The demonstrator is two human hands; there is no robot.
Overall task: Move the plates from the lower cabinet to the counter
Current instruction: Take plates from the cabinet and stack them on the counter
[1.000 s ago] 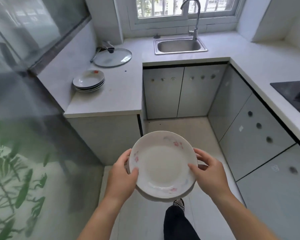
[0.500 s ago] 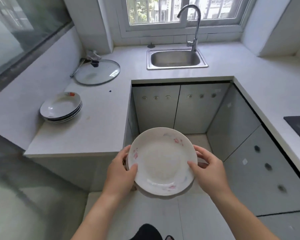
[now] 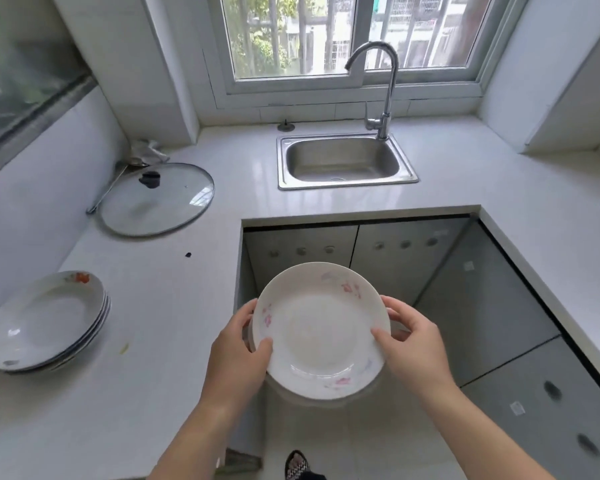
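China (image 3: 321, 330) in left grip (image 3: 238, 355), right grip (image 3: 414, 351)

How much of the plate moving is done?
Done: a stack of plates sits on the counter. In hand: the left hand and right hand grip a flowered plate, held beside the counter, not yet down. Left: setting it down; whether more remain can't be seen.

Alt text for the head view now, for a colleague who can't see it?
The left hand and right hand hold a white floral plate by its rim, beside the white counter. On the counter sit a stack of plates and a glass lid; a steel sink lies under the window.
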